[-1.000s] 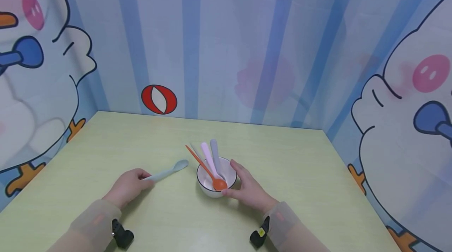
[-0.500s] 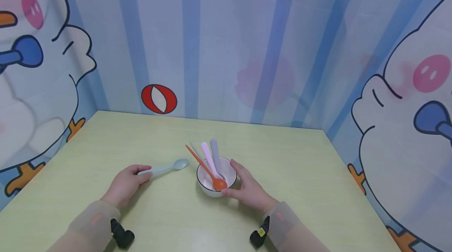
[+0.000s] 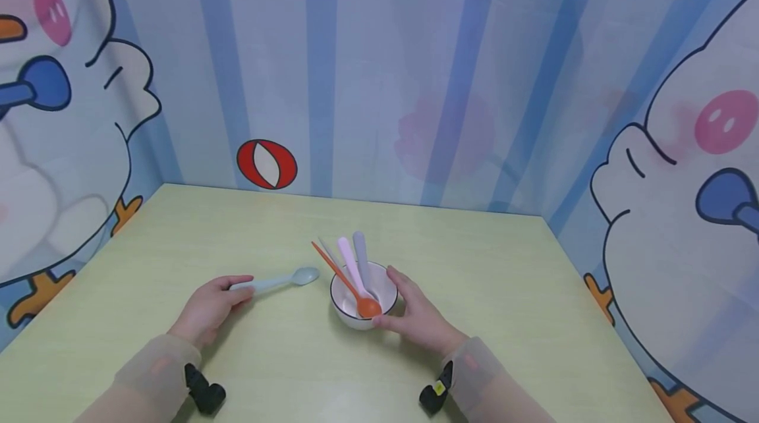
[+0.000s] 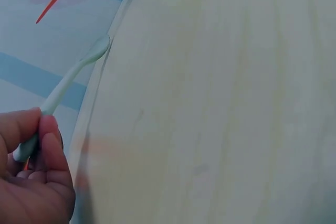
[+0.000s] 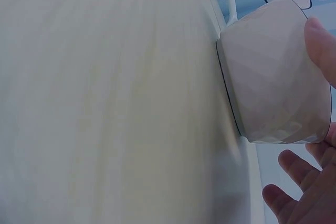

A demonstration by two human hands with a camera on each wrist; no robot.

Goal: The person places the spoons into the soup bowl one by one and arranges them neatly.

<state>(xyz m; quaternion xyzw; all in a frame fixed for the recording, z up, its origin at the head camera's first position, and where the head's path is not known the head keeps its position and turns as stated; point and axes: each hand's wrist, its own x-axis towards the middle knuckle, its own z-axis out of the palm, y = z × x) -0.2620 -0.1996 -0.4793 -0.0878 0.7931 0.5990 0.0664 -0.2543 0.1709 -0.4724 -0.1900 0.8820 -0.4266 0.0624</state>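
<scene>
In the head view my left hand (image 3: 209, 308) pinches the handle of a pale blue spoon (image 3: 273, 282) between thumb and fingers. Its bowl end points right, toward the white bowl (image 3: 356, 322), and is apart from it. The left wrist view shows the same spoon (image 4: 65, 83) tilted up from my curled fingers. My right hand (image 3: 420, 317) holds the dark-rimmed bowl by its right side, thumb at the near rim and fingers at the far rim. An orange spoon (image 3: 368, 308), a pink spoon (image 3: 350, 261), a purple spoon (image 3: 360, 248) and a thin greyish handle (image 3: 328, 250) lean in the bowl.
The pale yellow table (image 3: 267, 357) runs back to a blue striped cloth (image 3: 379, 80) with cartoon ducks printed on it. Black wrist cameras sit on both cuffs, the left camera (image 3: 205, 393) and the right camera (image 3: 435, 393) near the tabletop.
My left hand has shifted its hold slightly toward the spoon's handle end, and the spoon lies more level in the view. The right hand and the bowl stay in place.
</scene>
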